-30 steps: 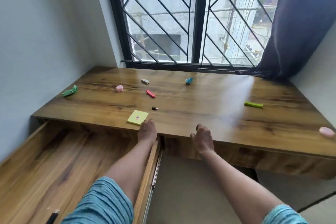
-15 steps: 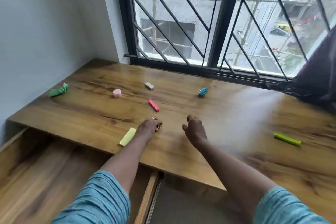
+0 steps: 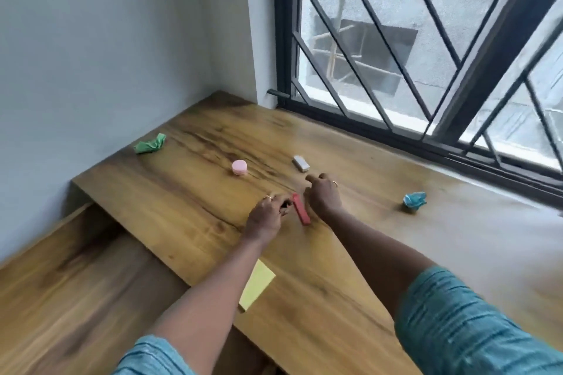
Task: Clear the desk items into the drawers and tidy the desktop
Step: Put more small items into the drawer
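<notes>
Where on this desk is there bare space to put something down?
Bare wood: right of the blue crumpled paper along the window, and between the green crumpled paper and round pink pot. Crowded mid-desk: left hand holding a small dark object, right hand, red rectangular bar, grey eraser.

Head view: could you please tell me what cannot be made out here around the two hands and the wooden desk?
All in the head view:
- Small dark object gripped by the left hand: mostly hidden by its fingers, kind unclear.
- Right hand: palm faces down, so whether it holds anything is hidden.
- Yellow sticky-note pad: partly covered by the left forearm.
- Open wooden drawer: cut off by the bottom edge.
</notes>
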A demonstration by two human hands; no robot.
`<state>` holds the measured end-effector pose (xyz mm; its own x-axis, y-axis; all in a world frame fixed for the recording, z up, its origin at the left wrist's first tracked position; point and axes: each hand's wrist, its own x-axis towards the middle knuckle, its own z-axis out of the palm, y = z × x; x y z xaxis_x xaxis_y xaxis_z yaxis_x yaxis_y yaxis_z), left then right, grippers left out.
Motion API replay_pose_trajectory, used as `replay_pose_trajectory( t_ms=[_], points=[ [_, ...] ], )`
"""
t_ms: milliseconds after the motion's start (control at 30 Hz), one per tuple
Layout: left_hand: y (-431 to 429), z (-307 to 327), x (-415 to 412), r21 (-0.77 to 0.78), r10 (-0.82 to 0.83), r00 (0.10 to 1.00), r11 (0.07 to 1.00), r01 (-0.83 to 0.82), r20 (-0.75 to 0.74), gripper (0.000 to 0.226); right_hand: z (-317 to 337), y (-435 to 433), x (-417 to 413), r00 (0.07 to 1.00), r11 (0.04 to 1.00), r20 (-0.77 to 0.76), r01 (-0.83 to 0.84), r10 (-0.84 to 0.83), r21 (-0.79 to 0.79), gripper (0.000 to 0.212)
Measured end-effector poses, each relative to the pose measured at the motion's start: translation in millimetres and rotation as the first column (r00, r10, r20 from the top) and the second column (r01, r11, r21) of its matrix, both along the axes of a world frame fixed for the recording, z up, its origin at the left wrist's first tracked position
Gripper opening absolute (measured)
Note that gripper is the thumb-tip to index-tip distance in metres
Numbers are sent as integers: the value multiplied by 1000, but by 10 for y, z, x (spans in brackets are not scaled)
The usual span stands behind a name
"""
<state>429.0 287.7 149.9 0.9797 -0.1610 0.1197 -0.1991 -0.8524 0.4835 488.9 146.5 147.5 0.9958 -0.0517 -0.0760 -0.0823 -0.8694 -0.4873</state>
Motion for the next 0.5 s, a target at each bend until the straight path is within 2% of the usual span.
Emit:
replay_pose_trajectory(
  t_ms=[100,233,500],
  points=[
    [28,-54,193,-33,73,996,997,-75,-49,29,-66,94,376,992,987,8,-123,124,-108,50],
    [80,-101,306,-104,158,985,981,-165,-67,35,-90,145,655,975,951,-20,-218,219,-220,35],
    [317,-83,140,-155,204,978,966,-207,-32,29,81,324,551,987,986,110,-107,121,-129,29]
  ],
)
